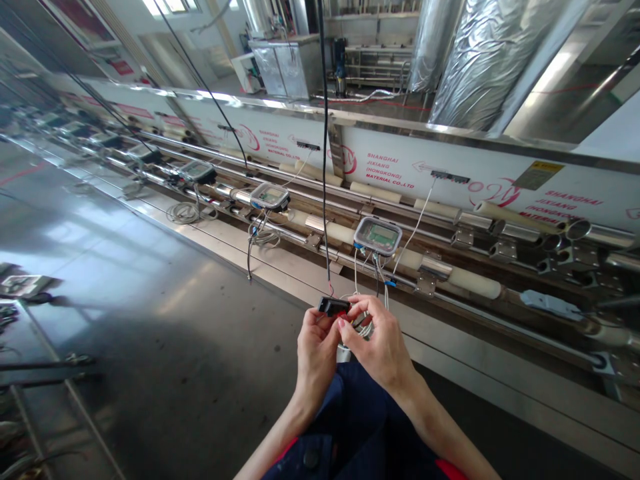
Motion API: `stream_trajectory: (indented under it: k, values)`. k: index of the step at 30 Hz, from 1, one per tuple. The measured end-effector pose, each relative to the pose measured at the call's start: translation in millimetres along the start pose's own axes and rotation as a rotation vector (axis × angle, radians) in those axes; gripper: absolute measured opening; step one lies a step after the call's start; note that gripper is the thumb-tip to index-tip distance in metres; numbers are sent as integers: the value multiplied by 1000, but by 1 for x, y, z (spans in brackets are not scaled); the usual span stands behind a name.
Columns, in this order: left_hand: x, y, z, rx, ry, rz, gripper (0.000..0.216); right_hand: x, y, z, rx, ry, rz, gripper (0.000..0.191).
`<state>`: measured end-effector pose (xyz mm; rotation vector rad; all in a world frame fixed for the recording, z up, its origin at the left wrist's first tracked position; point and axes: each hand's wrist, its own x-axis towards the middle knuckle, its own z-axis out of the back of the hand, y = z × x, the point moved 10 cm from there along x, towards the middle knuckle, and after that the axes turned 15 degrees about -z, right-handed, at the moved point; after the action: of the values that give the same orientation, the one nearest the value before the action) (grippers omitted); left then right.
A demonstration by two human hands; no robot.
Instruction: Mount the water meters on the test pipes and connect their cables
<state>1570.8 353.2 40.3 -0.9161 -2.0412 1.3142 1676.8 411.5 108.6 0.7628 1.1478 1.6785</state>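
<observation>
My left hand (317, 343) grips a small black connector block (334, 307) in front of my body. A black cable (325, 167) comes down from above and ends in thin red wires at the block. My right hand (380, 340) is closed at the block's right side, its thumb and fingertips pinching by a small red part. What exactly sits in that pinch is too small to make out. Coiled white wires (367, 327) show behind the right fingers. Just beyond my hands, a clear-lidded box with a green circuit board (379, 236) sits on the rail, wires hanging from it.
Similar clear-lidded boxes (270, 197) run along the rails to the left, with cable coils (183, 213) below. Metal rails and pale rollers (474, 283) extend right. Behind stands a low panel with red print (390, 167). A metal frame (55, 380) is at lower left.
</observation>
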Motion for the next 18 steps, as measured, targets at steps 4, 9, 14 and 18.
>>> stream_trajectory:
  k: [4, 9, 14, 18]
  values:
    - [1, 4, -1, 22, -11, 39, 31, -7, 1, 5, 24, -46, 110, 6]
    - [7, 7, -1, 134, 104, 120, 35, -8, -5, 11, 47, -57, 167, 10]
    - [52, -26, 25, 686, 123, -35, 33, -7, -39, 11, 68, -20, 35, 13]
    - [89, -26, -45, 701, 416, -247, 16, -10, -66, 6, 30, -36, -49, 13]
